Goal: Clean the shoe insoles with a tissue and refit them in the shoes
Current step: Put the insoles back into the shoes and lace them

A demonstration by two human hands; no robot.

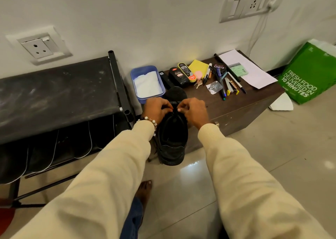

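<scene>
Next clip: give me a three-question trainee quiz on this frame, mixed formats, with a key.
1. True or false: both the left hand and the right hand are at the black shoe.
2. What holds the white tissues? A) green bag B) blue container C) black rack
3. Fill in: the green bag stands on the ____.

Key: 1 true; 2 B, the blue container; 3 floor.

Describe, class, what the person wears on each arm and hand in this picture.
Both arms are covered by long, cream-coloured sleeves with ribbed cuffs. The left hand has a beaded bracelet of white, dark and gold-toned beads at the wrist. The right hand is bare, with no bracelet showing.
</scene>
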